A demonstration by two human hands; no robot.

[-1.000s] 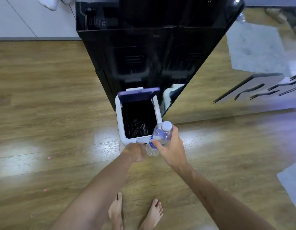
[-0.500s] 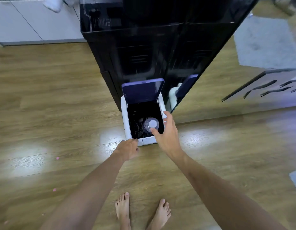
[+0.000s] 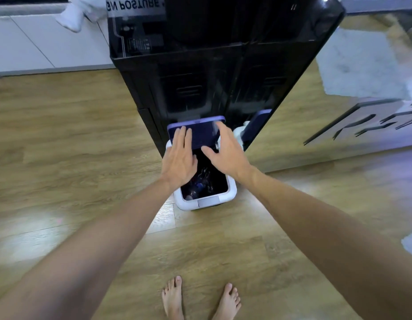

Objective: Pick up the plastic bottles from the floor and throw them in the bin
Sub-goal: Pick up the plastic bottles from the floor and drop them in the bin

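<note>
A small white bin [image 3: 231, 192] with a black liner stands on the wood floor against a tall black box. Its purple lid [image 3: 200, 131] is raised and tilted toward me. Clear plastic bottles [image 3: 200, 183] lie inside the bin, partly hidden under my arms. My left hand [image 3: 180, 158] is flat, fingers together, with its fingertips on the lid's left part. My right hand [image 3: 225, 151] is spread, fingertips at the lid's right edge, thumb over the bin opening. Neither hand holds anything.
The tall black box [image 3: 212, 65] rises right behind the bin. A mirror panel [image 3: 339, 100] to its right reflects the floor and a rug. White cabinets [image 3: 38, 47] run along the back left. My bare feet [image 3: 200, 299] stand on the wood floor.
My right hand has let the bottle drop into the bin. Both hands have since moved forward and up onto the lid, which now leans further over the opening.
</note>
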